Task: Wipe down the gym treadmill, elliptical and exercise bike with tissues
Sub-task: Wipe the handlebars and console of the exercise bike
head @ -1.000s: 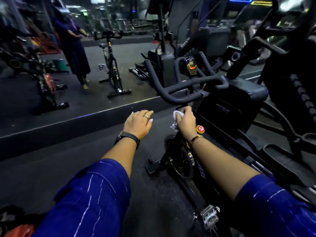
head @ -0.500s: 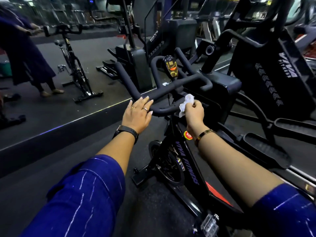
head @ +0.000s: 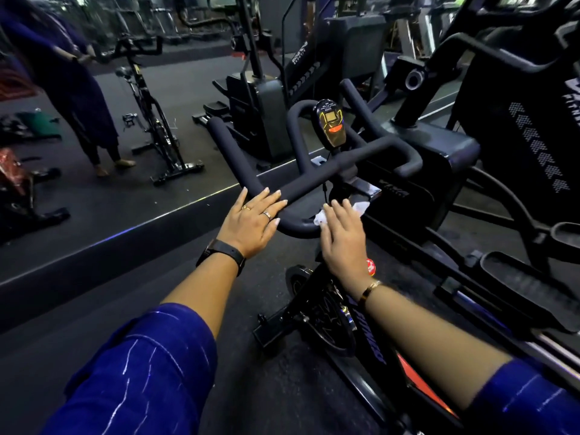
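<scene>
The right hand [head: 342, 237], fingers straight, presses a mostly hidden tissue [head: 320, 218] onto the bike handlebar [head: 295, 189]. The left hand [head: 251, 222] lies flat at its nine o'clock. Lettering on the elliptical [head: 533, 136] reads "FITN", cut off.

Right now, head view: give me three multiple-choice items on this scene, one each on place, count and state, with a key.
1. Where is the tissue?
A) on the floor
B) under the right hand, on the handlebar
C) on the console

2. How many rings show on the left hand?
A) none
B) four
C) two

3. How does the left hand lie?
A) flat on the handlebar, fingers straight
B) curled round the tissue
C) hanging at the person's side

Key:
1 B: white tissue pokes out on both sides of the right hand, which presses on the bar.
2 C: one ring shows on each of two fingers.
3 A: its fingers stretch straight across the bend of the bar and hold nothing.
</scene>
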